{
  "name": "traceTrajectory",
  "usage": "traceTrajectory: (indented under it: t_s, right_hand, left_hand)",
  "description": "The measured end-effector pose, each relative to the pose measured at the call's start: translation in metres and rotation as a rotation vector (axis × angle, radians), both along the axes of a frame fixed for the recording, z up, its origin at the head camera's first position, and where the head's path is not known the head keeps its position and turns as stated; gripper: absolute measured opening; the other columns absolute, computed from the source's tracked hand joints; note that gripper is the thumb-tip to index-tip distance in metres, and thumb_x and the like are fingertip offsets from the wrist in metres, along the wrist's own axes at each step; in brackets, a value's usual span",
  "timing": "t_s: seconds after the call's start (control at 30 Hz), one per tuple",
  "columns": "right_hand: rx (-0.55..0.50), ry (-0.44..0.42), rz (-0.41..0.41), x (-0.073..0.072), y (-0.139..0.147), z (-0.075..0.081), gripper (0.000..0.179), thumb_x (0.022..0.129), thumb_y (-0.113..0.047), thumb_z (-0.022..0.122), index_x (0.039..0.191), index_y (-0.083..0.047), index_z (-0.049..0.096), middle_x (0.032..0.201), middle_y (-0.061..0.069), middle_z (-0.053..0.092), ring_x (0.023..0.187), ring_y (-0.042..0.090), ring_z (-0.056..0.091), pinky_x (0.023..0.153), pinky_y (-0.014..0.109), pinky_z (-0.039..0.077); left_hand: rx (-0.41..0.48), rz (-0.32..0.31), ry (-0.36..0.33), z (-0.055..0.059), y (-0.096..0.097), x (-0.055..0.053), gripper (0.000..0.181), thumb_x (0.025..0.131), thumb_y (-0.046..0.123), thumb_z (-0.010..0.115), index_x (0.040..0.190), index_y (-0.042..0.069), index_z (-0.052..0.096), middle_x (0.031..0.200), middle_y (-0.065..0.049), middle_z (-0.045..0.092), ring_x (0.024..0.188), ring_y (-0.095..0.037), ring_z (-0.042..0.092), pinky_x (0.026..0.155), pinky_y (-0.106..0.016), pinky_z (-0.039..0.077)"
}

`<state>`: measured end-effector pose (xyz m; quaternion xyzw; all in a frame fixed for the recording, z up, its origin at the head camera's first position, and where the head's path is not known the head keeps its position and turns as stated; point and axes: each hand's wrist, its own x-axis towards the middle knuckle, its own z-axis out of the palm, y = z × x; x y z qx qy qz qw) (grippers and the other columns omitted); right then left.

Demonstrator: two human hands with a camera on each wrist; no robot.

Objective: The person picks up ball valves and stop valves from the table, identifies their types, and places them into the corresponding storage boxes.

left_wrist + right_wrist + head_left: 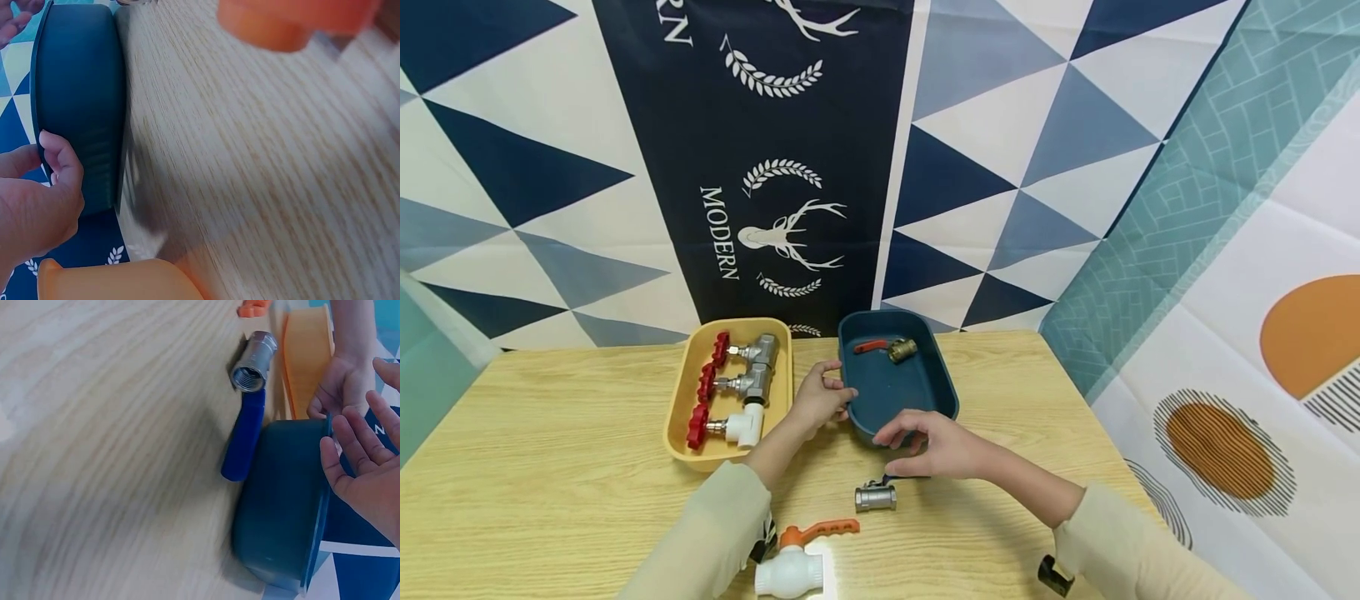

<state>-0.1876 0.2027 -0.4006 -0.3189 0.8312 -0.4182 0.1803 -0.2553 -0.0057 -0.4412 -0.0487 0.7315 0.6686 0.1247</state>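
Observation:
My left hand (817,398) is at the left side of a dark blue bin (891,400), pinching its rim between thumb and fingers; the left wrist view shows the fingers against the outer wall. A brass ball valve (902,350) with a red lever lies inside the bin at the far end. Over the bin's near edge hovers my right hand (936,446), its fingers loosely bent and holding nothing. Just below that hand, a steel ball valve (876,497) rests on the table, its blue lever (245,437) seen clearly in the right wrist view.
Left of the blue bin stands a yellow bin (676,417) with three red-handwheel valves (752,379). A white plastic ball valve (790,573) with an orange lever (831,527) lies near the front of the wooden table (550,467). Patterned cloth (985,167) rises behind the bins.

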Motion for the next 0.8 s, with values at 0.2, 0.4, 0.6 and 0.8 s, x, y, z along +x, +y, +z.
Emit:
traceTrajectory:
  t_s: [0.2, 0.4, 0.6, 0.8]
  right_hand:
    - [0.019, 0.007, 0.002, 0.004, -0.001, -0.009, 0.036, 0.083, -0.026, 0.071, 0.113, -0.007, 0.064, 0.111, 0.011, 0.063, 0.099, 0.030, 0.056, 0.077, 0.030, 0.052]
    - [0.018, 0.010, 0.003, 0.006, 0.001, -0.021, 0.036, 0.084, -0.027, 0.071, 0.113, -0.007, 0.064, 0.109, 0.013, 0.062, 0.098, 0.029, 0.056, 0.079, 0.035, 0.052]
    - [0.022, -0.006, 0.018, 0.008, 0.000, -0.029, 0.036, 0.084, -0.027, 0.070, 0.115, -0.009, 0.063, 0.112, 0.008, 0.060, 0.103, 0.027, 0.055, 0.086, 0.041, 0.051]
    - [0.055, 0.032, 0.031, 0.012, -0.003, -0.032, 0.036, 0.082, -0.027, 0.072, 0.113, -0.011, 0.065, 0.112, -0.001, 0.059, 0.104, 0.024, 0.054, 0.087, 0.035, 0.050]
  left_hand:
    - [0.005, 0.000, -0.012, 0.000, 0.000, 0.000, 0.057, 0.086, 0.001, 0.063, 0.137, 0.006, 0.037, 0.096, -0.008, 0.044, 0.057, -0.011, 0.049, 0.054, -0.022, 0.050]
    - [0.014, -0.001, -0.002, 0.001, 0.000, -0.001, 0.058, 0.086, 0.001, 0.063, 0.137, 0.006, 0.037, 0.096, -0.008, 0.044, 0.056, -0.010, 0.048, 0.052, -0.019, 0.049]
    - [0.011, 0.001, -0.012, 0.002, -0.001, -0.001, 0.059, 0.086, 0.001, 0.063, 0.138, 0.007, 0.036, 0.096, -0.008, 0.043, 0.056, -0.011, 0.048, 0.052, -0.020, 0.049]
    - [-0.002, -0.001, -0.011, 0.000, 0.000, -0.002, 0.058, 0.087, 0.002, 0.063, 0.138, 0.007, 0.036, 0.098, -0.009, 0.044, 0.057, -0.011, 0.048, 0.051, -0.019, 0.049]
